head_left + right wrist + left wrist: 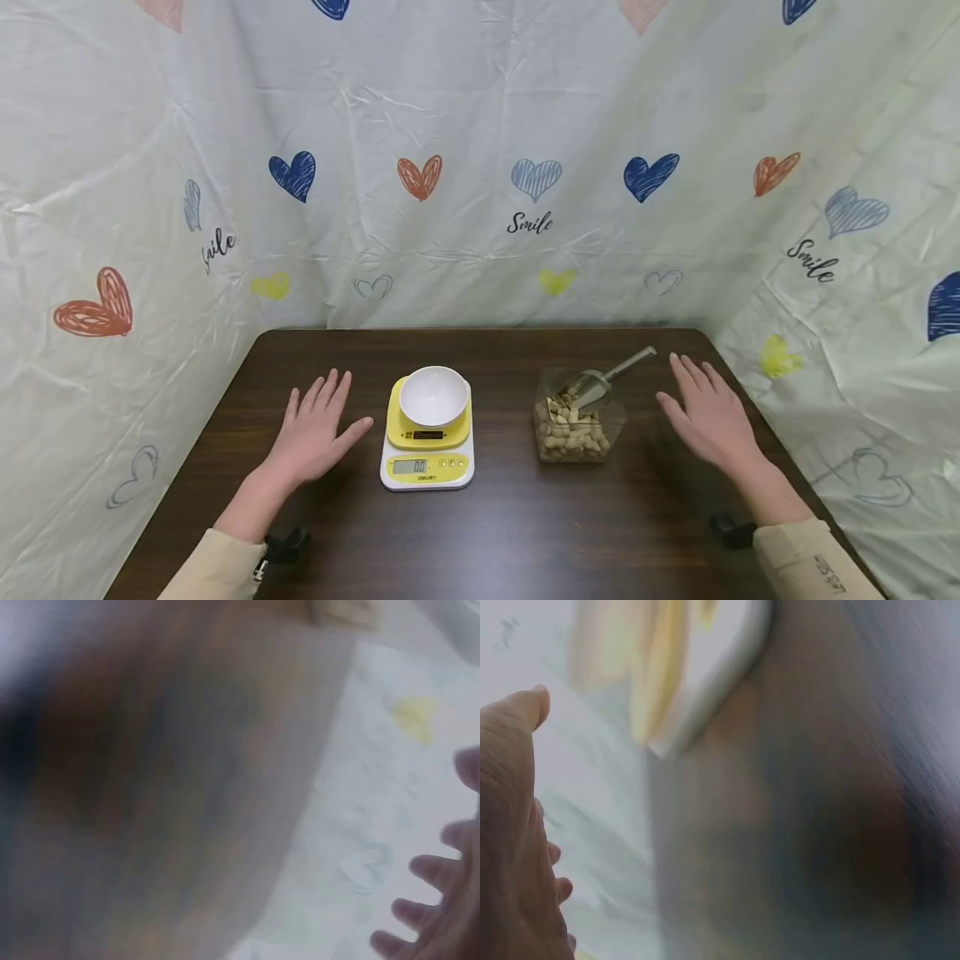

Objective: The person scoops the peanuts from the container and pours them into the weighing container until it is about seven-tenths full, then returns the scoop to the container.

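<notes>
Lower centre: round white bowl [433, 398] is being borne by yellow-and-white plastic scale [446, 475], grey readout [409, 467] being left uncovered. Lower right: clear scoop [592, 390] is being propped, handle presumably raised for reach, in transparent peanut tub [617, 414]. Left hand [313, 432], right hand [708, 418]: being held spread, ungripping.

Yellow-and-white kitchen scale [429, 454], white bowl [433, 398], tan peanuts [572, 435], dark brown table [517, 533], white sheet [465, 108] with blue, orange, yellow hearts [651, 177]

Left hand [318, 432]: fingers straight, beside the scale [427, 447]
Right hand [708, 419]: fingers straight, right of the tub [613, 421]
Scale: yellow-and-white, reading 0.0, white bowl [433, 397] on top
Tub: clear, holding peanuts [572, 437] and a slanted scoop [592, 390]
Table [525, 525]: dark brown
Backdrop [465, 108]: white, heart-printed
</notes>
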`<state>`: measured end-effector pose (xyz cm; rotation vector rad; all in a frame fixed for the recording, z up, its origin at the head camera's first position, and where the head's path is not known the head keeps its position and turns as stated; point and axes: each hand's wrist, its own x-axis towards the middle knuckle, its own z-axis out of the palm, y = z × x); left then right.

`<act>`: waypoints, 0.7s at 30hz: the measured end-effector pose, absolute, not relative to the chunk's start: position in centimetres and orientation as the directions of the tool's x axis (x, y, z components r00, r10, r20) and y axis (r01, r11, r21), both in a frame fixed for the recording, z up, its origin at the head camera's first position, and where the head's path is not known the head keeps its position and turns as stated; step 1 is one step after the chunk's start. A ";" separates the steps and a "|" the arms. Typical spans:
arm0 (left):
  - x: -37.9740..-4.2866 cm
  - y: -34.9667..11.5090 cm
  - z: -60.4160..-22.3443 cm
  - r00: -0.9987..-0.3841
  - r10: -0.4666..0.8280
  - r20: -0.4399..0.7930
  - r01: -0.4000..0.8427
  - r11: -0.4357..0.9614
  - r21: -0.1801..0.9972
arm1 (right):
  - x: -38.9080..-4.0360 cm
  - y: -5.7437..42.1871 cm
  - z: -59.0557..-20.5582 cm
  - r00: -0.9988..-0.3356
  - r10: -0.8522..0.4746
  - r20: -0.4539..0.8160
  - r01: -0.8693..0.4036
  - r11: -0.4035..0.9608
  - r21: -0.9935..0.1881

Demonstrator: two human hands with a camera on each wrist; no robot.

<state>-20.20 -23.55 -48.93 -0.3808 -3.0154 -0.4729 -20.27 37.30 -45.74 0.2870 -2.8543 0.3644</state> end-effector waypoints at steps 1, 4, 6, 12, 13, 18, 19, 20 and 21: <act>-20.1 -23.0 -48.2 -0.961 0.252 0.112 0.275 0.912 0.303 | -20.3 37.3 -45.0 -0.939 -0.163 0.304 -0.241 0.941 -0.239; -19.4 -20.9 -45.7 -0.933 0.330 0.144 0.360 0.874 0.325 | -20.6 36.9 -42.8 -0.895 -0.190 0.404 -0.316 0.909 -0.272; -18.8 -19.2 -44.1 -0.907 0.389 0.161 0.421 0.832 0.361 | -20.6 36.3 -41.5 -0.862 -0.225 0.454 -0.372 0.890 -0.265; -17.2 -13.8 -41.5 -0.830 0.528 0.178 0.538 0.678 0.500 | -20.8 34.1 -39.0 -0.744 -0.398 0.537 -0.524 0.846 -0.100; -17.1 -13.0 -41.4 -0.818 0.547 0.175 0.549 0.653 0.522 | -20.8 33.8 -38.9 -0.726 -0.428 0.539 -0.545 0.835 -0.071; -17.1 -9.0 -41.7 -0.768 0.618 0.167 0.573 0.549 0.608 | -21.3 32.6 -39.0 -0.648 -0.559 0.516 -0.626 0.778 0.056; -17.2 -8.3 -41.8 -0.763 0.627 0.156 0.568 0.537 0.624 | -21.3 32.4 -39.1 -0.639 -0.578 0.509 -0.635 0.769 0.076; -17.3 -7.6 -42.0 -0.757 0.634 0.155 0.568 0.522 0.637 | -21.4 32.2 -39.1 -0.632 -0.591 0.502 -0.640 0.763 0.092; -17.5 -7.0 -42.3 -0.754 0.640 0.150 0.562 0.509 0.652 | -21.4 32.0 -39.1 -0.628 -0.602 0.493 -0.644 0.758 0.105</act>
